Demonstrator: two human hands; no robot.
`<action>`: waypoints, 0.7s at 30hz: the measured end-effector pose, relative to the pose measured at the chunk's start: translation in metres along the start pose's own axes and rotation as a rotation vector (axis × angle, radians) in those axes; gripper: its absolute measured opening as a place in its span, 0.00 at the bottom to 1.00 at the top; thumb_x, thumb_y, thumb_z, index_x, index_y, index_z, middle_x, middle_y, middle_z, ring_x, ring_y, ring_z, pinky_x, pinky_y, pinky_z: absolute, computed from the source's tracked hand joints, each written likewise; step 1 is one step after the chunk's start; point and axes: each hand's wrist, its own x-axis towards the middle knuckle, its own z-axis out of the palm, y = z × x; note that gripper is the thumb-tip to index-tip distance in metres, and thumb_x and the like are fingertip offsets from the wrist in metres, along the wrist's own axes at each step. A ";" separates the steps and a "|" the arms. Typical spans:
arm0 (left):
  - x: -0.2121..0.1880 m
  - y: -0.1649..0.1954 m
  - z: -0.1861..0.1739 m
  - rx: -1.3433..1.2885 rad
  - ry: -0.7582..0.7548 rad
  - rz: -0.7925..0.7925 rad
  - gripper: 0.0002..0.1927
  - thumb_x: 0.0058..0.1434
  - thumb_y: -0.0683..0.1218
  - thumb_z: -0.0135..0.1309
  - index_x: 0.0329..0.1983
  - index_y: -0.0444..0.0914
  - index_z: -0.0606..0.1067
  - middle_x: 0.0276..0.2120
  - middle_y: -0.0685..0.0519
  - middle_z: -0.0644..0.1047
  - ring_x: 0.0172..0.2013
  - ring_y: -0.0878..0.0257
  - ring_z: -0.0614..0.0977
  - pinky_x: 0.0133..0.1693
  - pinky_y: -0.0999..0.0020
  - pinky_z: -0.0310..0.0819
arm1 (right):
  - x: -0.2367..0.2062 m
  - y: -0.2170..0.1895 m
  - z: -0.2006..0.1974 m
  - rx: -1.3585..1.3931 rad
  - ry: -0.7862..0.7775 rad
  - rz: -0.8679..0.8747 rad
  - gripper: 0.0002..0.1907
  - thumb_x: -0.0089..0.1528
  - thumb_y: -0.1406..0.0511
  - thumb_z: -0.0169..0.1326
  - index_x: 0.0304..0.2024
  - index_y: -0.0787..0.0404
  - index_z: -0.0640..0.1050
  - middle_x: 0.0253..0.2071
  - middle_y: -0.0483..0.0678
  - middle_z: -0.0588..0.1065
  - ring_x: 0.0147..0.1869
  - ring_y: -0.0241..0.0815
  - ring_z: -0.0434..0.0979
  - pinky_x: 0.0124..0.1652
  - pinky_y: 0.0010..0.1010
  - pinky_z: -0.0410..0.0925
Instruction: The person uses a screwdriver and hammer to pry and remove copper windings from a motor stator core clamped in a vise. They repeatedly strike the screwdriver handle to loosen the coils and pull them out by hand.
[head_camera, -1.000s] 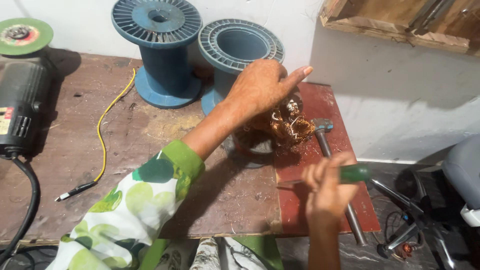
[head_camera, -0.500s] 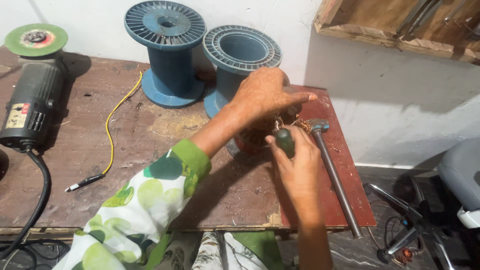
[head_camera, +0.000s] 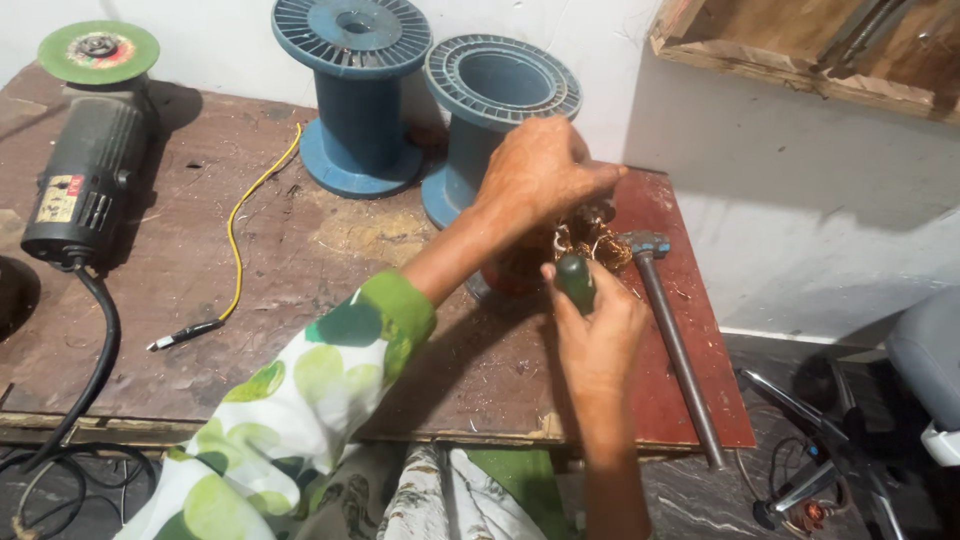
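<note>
The right hand (head_camera: 600, 335) is clenched around a green-handled tool (head_camera: 575, 282), a screwdriver by the look of it, its tip hidden in the copper coil (head_camera: 590, 245). A second ago this hand held the tool low and off to the right, past the bench edge; half a second ago it had swung in to the coil, and now it sits a little lower with the handle upright, so the tool looks to have been brought to bear on the windings. The left hand (head_camera: 535, 175) is cupped over the top of the coil, fingers curled down onto it, much as in both earlier pictures. The coil sits on the red board (head_camera: 690, 330) at the right end of the bench (head_camera: 200, 300), just in front of the nearer blue spool (head_camera: 500, 95). The hammer (head_camera: 670, 320) lies just right of the coil, unmoved. A grinder (head_camera: 85, 180) and a yellow wire (head_camera: 240, 230) lie well apart to the left, as before.
</note>
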 end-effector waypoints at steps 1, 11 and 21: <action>-0.003 -0.002 0.002 -0.081 0.036 -0.018 0.19 0.54 0.60 0.61 0.27 0.40 0.86 0.17 0.49 0.81 0.19 0.62 0.82 0.27 0.65 0.78 | -0.001 -0.002 -0.008 -0.033 -0.019 0.015 0.10 0.59 0.63 0.66 0.40 0.61 0.82 0.26 0.44 0.78 0.28 0.35 0.76 0.30 0.32 0.69; -0.016 -0.037 0.023 -0.553 0.220 0.002 0.25 0.55 0.63 0.61 0.32 0.36 0.86 0.24 0.49 0.85 0.22 0.66 0.83 0.27 0.65 0.79 | 0.040 -0.016 -0.069 0.384 0.143 -0.354 0.13 0.70 0.57 0.60 0.46 0.60 0.78 0.46 0.46 0.78 0.47 0.37 0.76 0.46 0.31 0.70; -0.011 -0.038 0.020 -0.553 0.145 0.056 0.23 0.55 0.61 0.63 0.27 0.35 0.84 0.32 0.53 0.84 0.21 0.68 0.83 0.29 0.64 0.83 | 0.086 -0.029 -0.135 1.097 -0.176 -0.250 0.24 0.72 0.46 0.48 0.40 0.60 0.70 0.35 0.45 0.69 0.34 0.35 0.65 0.34 0.26 0.60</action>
